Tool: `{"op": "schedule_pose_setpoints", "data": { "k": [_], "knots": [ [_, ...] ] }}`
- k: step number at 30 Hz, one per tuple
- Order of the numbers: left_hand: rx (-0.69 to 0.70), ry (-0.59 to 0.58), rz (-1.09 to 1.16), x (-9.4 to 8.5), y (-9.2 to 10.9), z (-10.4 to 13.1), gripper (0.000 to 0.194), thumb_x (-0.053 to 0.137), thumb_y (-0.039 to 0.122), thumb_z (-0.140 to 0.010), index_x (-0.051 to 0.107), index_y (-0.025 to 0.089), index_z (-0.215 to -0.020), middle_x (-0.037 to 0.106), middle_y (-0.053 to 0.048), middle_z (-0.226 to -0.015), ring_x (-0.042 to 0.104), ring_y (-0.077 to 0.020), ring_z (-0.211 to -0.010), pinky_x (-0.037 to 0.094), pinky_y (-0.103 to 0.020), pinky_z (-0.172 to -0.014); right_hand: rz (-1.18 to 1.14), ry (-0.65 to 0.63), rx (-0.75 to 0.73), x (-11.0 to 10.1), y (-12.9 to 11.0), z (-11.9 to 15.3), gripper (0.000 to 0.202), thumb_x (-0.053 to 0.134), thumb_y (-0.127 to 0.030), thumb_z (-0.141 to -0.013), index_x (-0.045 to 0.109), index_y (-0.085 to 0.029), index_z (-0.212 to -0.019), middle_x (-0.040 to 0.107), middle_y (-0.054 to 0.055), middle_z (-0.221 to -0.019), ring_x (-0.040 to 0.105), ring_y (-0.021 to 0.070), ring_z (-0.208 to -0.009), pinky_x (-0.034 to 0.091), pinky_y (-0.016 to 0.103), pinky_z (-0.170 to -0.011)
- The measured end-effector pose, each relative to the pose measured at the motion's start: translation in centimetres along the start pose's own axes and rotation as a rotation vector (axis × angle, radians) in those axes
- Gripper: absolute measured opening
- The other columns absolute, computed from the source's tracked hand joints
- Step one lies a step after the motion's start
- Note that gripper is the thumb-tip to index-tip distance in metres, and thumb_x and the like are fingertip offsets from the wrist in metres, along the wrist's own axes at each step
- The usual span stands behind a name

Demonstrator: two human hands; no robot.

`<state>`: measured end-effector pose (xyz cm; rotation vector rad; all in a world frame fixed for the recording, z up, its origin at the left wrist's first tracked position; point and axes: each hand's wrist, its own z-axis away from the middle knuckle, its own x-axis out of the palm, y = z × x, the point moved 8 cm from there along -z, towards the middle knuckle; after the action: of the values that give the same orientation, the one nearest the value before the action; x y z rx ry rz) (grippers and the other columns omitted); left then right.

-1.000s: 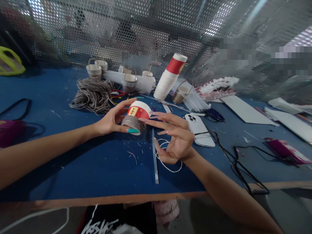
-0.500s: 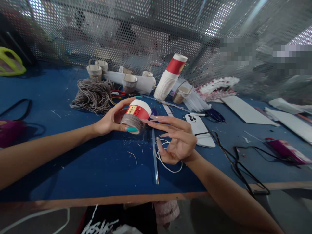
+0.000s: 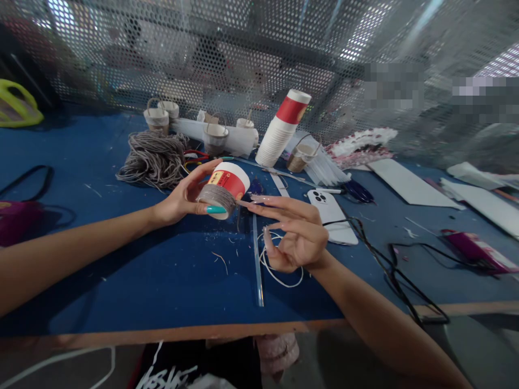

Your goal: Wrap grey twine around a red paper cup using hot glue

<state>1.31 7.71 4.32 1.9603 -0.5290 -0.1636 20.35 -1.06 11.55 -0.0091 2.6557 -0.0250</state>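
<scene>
My left hand [image 3: 180, 202] is closed round a red and white paper cup [image 3: 231, 182], held tilted above the table. Grey cord [image 3: 218, 198] is wound in several turns round the cup's lower part, and my left thumb lies over it. Fingers of my right hand [image 3: 294, 232] are stretched out and apart, with the longest fingertips beside the cup's right side. Whether they touch it I cannot tell. Below them, a clear glue stick [image 3: 258, 270] and a loop of white cord [image 3: 284, 282] lie on the blue table [image 3: 154, 286].
A tangled bundle of grey cord [image 3: 154, 162] lies at the back left. Behind the cup stand a leaning stack of paper cups [image 3: 278, 135] and several small cord-wrapped buckets, one a bucket [image 3: 216, 141]. A white phone [image 3: 338, 224] and a black cable [image 3: 377, 254] lie right.
The cup has tipped and shifted slightly left in my left hand. My right fingers have drawn a little away from the wrapped side.
</scene>
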Motion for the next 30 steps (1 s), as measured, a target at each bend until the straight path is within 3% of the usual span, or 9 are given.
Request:
{"op": "schedule_pose_setpoints", "data": {
  "k": [5, 8, 11, 14, 23, 30],
  "knots": [
    [-0.011, 0.019, 0.020, -0.1, -0.1, 0.0, 0.089, 0.092, 0.037, -0.058, 0.055, 0.036, -0.138, 0.054, -0.004, -0.150, 0.052, -0.0332, -0.136, 0.051, -0.042, -0.107, 0.084, 0.066, -0.054, -0.4, -0.1, 0.0, 0.054, 0.060, -0.009, -0.070, 0.053, -0.029, -0.119, 0.060, 0.005, -0.134, 0.073, 0.0255, -0.106, 0.070, 0.045, -0.076],
    [-0.016, 0.020, 0.023, 0.0, -0.2, 0.0, 0.087, 0.092, 0.037, -0.059, 0.055, 0.035, -0.138, 0.054, -0.004, -0.150, 0.052, -0.0338, -0.135, 0.052, -0.041, -0.105, 0.055, 0.115, -0.008, -0.5, 0.2, -0.1, 0.062, 0.060, -0.008, -0.066, 0.051, -0.031, -0.124, 0.058, 0.005, -0.140, 0.072, 0.0269, -0.110, 0.070, 0.045, -0.075],
    [-0.012, 0.020, 0.027, 0.0, -0.2, 0.1, 0.088, 0.091, 0.037, -0.060, 0.053, 0.034, -0.139, 0.052, -0.005, -0.152, 0.048, -0.0357, -0.139, 0.051, -0.044, -0.107, 0.026, 0.059, 0.028, 0.1, 0.4, -0.3, 0.067, 0.061, -0.008, -0.066, 0.049, -0.030, -0.127, 0.054, 0.006, -0.147, 0.069, 0.0300, -0.116, 0.067, 0.052, -0.082],
    [-0.007, 0.016, 0.043, 0.0, -0.3, 0.0, 0.087, 0.090, 0.039, -0.061, 0.053, 0.034, -0.139, 0.051, -0.005, -0.153, 0.047, -0.0358, -0.140, 0.049, -0.044, -0.109, 0.027, -0.017, 0.057, 0.6, 0.6, -0.5, 0.060, 0.060, -0.011, -0.068, 0.048, -0.031, -0.123, 0.061, 0.006, -0.141, 0.066, 0.0310, -0.123, 0.061, 0.058, -0.094],
    [-0.024, 0.024, 0.100, 0.0, -0.4, 0.0, 0.084, 0.089, 0.041, -0.061, 0.054, 0.035, -0.137, 0.054, -0.004, -0.149, 0.050, -0.0349, -0.137, 0.048, -0.045, -0.110, -0.107, -0.039, 0.119, 0.7, 0.4, 0.0, 0.061, 0.058, -0.003, -0.068, 0.052, -0.026, -0.125, 0.054, 0.009, -0.148, 0.059, 0.0296, -0.132, 0.063, 0.052, -0.096],
    [-0.048, 0.065, 0.140, -0.3, -0.7, 0.0, 0.083, 0.090, 0.041, -0.059, 0.057, 0.036, -0.135, 0.051, -0.003, -0.152, 0.049, -0.0354, -0.138, 0.048, -0.045, -0.110, -0.088, 0.120, 0.011, -0.2, 0.5, 0.7, 0.066, 0.059, -0.008, -0.070, 0.049, -0.029, -0.132, 0.056, 0.008, -0.142, 0.072, 0.0257, -0.109, 0.070, 0.042, -0.074]
  ]
}}
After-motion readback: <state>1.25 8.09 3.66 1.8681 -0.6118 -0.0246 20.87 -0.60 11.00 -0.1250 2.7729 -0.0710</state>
